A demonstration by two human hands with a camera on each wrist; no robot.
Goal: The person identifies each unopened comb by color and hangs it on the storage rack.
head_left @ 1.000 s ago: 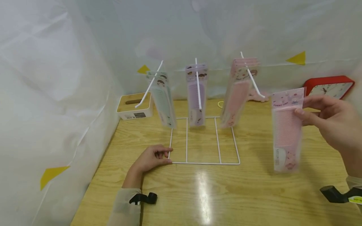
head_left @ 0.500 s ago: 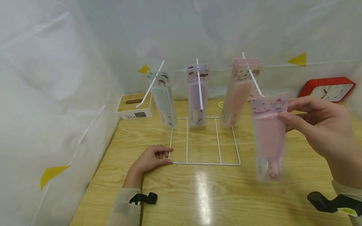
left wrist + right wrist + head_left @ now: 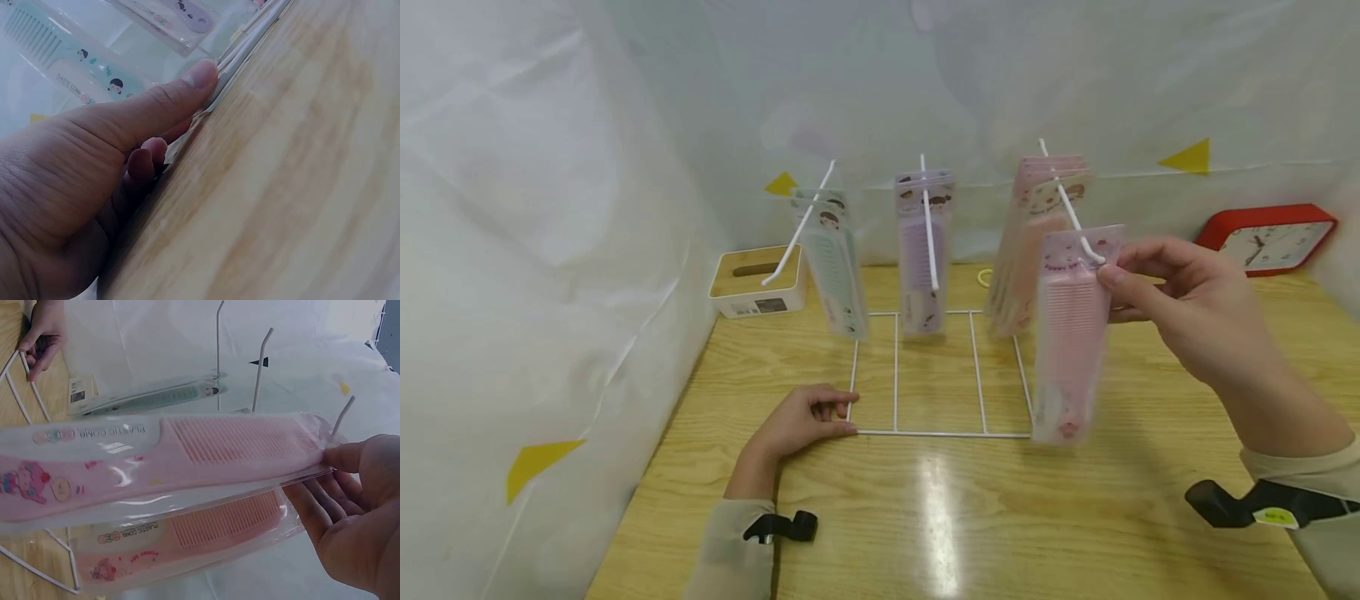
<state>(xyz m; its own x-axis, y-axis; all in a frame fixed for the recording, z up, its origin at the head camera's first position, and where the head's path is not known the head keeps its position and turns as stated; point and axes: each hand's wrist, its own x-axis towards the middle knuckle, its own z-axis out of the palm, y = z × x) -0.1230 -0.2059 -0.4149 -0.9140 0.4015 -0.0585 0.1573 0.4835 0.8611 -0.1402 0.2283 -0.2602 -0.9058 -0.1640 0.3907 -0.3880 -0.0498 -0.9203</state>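
Note:
My right hand [image 3: 1195, 312] pinches the upper edge of a bagged pink comb [image 3: 1067, 333] between thumb and fingers. Its header overlaps the upturned tip of the right-hand hook [image 3: 1070, 207] in the head view; the right wrist view shows the hook end beside the header. Further back on that hook hang several bagged pink combs [image 3: 1024, 258]. Bagged purple combs [image 3: 921, 250] hang on the middle hook, bagged green combs [image 3: 829, 271] on the left one. My left hand [image 3: 801, 421] holds the front left corner of the white wire rack's base [image 3: 940, 434], thumb on the wire [image 3: 240, 59].
A white tissue box with a wooden lid [image 3: 756, 283] stands at the back left. A red clock [image 3: 1270, 240] sits at the back right, and a yellow ring [image 3: 985, 277] lies behind the rack. Pale sheeting [image 3: 880, 92] closes off the back and left of the wooden table [image 3: 865, 517].
My right hand has carried the bagged pink comb leftward from near the clock to the right-hand hook's tip. My left hand stays at the rack's corner.

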